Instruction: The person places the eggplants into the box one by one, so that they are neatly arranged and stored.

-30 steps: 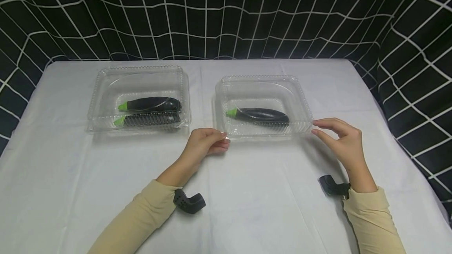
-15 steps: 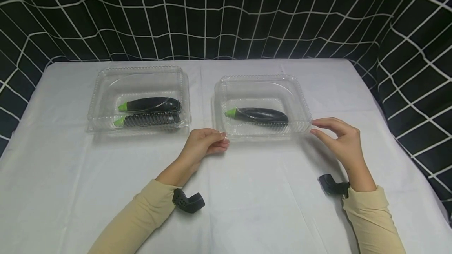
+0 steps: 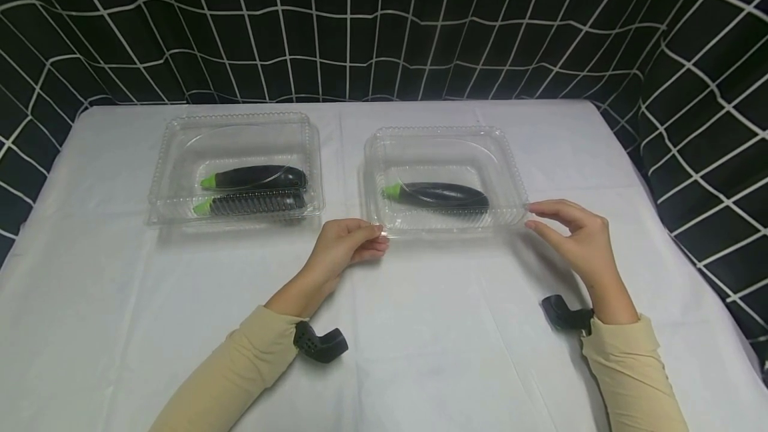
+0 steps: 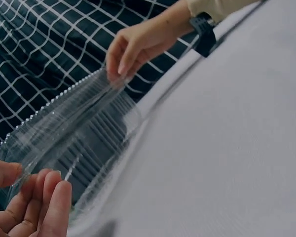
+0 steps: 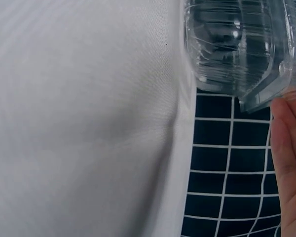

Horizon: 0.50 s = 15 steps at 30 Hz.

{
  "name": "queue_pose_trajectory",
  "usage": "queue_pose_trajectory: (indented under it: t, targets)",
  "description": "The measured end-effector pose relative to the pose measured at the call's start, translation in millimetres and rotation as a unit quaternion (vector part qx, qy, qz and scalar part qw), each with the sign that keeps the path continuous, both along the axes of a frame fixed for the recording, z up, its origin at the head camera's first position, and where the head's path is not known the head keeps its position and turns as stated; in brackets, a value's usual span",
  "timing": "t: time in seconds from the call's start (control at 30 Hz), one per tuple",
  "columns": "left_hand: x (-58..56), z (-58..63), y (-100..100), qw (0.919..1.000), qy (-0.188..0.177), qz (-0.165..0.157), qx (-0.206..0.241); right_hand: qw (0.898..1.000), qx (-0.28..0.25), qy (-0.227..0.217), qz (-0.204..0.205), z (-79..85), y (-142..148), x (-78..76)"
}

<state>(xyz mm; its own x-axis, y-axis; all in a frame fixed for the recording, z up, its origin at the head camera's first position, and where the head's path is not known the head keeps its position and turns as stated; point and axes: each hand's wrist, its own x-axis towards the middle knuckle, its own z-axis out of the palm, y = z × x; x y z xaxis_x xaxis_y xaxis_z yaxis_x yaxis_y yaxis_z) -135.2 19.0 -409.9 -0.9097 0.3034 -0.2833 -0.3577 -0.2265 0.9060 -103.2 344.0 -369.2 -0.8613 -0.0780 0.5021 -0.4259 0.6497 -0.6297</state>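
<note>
In the head view, a clear plastic clamshell box (image 3: 444,225) with a ribbed edge sits right of centre on the white table. One dark eggplant (image 3: 441,196) with a green stem end shows inside it. My left hand (image 3: 348,245) pinches the box's near left corner between thumb and fingers. At the near right corner, my right hand (image 3: 579,239) holds the rim with its thumb and fingertips. The left wrist view has the clear box (image 4: 93,111) stretched between my left hand (image 4: 34,202) and right hand (image 4: 135,47). My right fingers (image 5: 288,143) meet its corner.
A second clear box (image 3: 174,152) stands to the left, with two dark eggplants (image 3: 261,177) inside. Both boxes rest on a white cloth-covered table (image 3: 420,352). Black fabric with a white grid (image 3: 360,32) hangs behind and along the sides.
The box and my right hand have shifted very slightly to the left. My left hand keeps its hold on the near left corner, and the second box has not moved.
</note>
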Motion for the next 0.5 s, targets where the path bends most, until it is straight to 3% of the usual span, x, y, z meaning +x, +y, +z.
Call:
queue_pose_trajectory:
  t: [0.13,0.37,0.5]
  targets:
    - [-0.2,0.4,0,0.9998,0.01,0.007,-0.017,1.0,-0.013,0.009,0.011,-2.3,2,-4.0]
    - [8.4,0.6,-8,0.9967,0.04,-0.009,-0.07,1.0,0.01,0.01,-0.014,-18.4,21,-10.3]
    - [16.7,5.8,-20,0.9905,0.065,-0.034,-0.116,0.999,0.015,0.014,-0.029,-10.1,28,-9.4]
